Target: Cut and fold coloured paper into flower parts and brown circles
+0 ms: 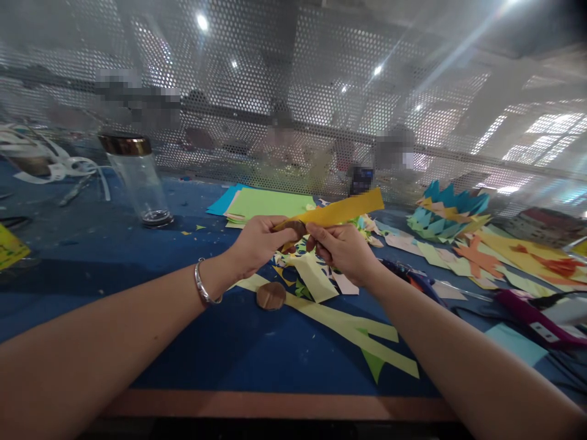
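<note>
Over the middle of the table, both my hands are raised and close together on a yellow paper strip. My left hand is closed round the strip's near end and a small brown piece that looks like a cardboard disc, partly hidden by the fingers. With thumb and fingertips, my right hand pinches the strip beside it; the strip's free end points up to the right. Below lies a round brown cardboard disc, touching a long pale yellow paper strip. Cut paper scraps are heaped behind it.
A lidded glass bottle stands at left. Stacked coloured sheets lie behind my hands. At right are a layered paper crown, an orange paper cutout and a purple tool with cables. A perforated metal screen rises at the back.
</note>
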A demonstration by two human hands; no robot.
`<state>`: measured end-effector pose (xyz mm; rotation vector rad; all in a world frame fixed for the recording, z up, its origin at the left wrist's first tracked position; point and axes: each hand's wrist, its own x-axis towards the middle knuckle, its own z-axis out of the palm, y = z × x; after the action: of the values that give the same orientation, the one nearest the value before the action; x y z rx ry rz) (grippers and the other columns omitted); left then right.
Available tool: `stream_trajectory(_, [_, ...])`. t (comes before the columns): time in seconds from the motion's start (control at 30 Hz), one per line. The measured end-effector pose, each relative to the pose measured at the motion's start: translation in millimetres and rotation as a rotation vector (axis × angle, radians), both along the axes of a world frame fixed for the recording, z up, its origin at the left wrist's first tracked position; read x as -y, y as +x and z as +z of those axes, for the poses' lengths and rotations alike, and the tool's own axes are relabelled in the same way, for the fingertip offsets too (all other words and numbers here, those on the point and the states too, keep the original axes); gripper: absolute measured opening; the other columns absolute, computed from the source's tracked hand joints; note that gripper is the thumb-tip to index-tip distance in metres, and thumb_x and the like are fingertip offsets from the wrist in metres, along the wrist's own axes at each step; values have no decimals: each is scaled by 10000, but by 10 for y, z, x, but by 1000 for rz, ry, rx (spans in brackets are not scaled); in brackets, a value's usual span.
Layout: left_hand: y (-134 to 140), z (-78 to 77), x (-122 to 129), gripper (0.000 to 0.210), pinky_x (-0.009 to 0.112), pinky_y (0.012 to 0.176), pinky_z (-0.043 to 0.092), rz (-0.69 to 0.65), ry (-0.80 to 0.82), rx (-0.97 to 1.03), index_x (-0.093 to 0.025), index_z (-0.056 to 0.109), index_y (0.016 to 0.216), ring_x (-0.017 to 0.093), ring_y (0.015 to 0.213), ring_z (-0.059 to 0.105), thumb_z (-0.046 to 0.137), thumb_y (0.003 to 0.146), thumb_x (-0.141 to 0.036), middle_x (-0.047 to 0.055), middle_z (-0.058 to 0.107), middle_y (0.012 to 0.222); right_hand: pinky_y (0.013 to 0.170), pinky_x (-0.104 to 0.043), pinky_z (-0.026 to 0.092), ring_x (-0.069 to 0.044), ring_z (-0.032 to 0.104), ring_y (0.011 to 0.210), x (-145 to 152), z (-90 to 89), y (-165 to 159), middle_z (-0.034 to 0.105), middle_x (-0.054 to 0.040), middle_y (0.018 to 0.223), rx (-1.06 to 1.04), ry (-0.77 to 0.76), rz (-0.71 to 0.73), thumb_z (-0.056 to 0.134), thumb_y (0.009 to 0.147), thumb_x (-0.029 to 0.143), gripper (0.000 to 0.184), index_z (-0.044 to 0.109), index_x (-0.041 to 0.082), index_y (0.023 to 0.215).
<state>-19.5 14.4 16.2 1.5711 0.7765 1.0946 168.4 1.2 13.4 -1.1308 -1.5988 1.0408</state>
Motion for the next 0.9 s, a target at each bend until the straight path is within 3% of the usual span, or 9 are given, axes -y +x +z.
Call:
stream_trajectory(0.17, [10, 17, 16, 82, 265, 608, 436, 22, 7, -6, -177, 657, 691, 122, 607, 540, 651, 745, -239, 14, 632, 702, 380, -229, 164, -59, 260, 370, 7, 8, -11, 382, 58, 407, -18, -19, 1, 605, 854, 625, 519, 641, 155, 636])
stream_trajectory(0.4, [-22, -38, -91, 116, 250, 556, 387, 207, 62, 24, -178, 664, 701, 118, 591, 487, 676, 760, -277, -2, 547, 629, 389, -234, 129, -46, 201, 391, 58, 72, -41, 353, 79, 480, -77, -121, 83, 640, 821, 641, 504, 628, 154, 695])
stream_trajectory(0.5, [-39, -56, -126, 119, 248, 559, 392, 218, 58, 20, -174, 661, 707, 115, 597, 489, 681, 765, -275, 2, 555, 643, 390, -238, 116, -44, 192, 395, 82, 95, -41, 341, 85, 498, -151, -126, 124, 647, 827, 625, 478, 633, 157, 731])
stream_trajectory(0.63, [-17, -17, -63, 95, 247, 568, 404, 143, 24, -15, -166, 674, 717, 110, 587, 501, 687, 752, -254, -1, 569, 646, 414, -245, 137, -56, 206, 432, 87, 96, -50, 309, 90, 520, -146, 26, 57, 677, 817, 590, 433, 629, 165, 754])
stream_trajectory(0.73, [-2, 22, 5, 92, 251, 587, 416, 66, 20, -44, -171, 680, 708, 110, 584, 506, 679, 755, -249, -9, 566, 636, 443, -249, 184, -69, 266, 478, 62, 72, -57, 394, 71, 571, -45, 161, -30, 749, 771, 516, 366, 633, 170, 794])
stream_trajectory(0.9, [-14, 36, 37, 81, 260, 596, 418, 17, 20, -98, -163, 707, 714, 124, 603, 528, 699, 746, -237, 4, 590, 642, 528, -258, 294, -103, 385, 580, 14, 22, -46, 496, 32, 648, 31, 244, -18, 756, 769, 447, 314, 654, 159, 839])
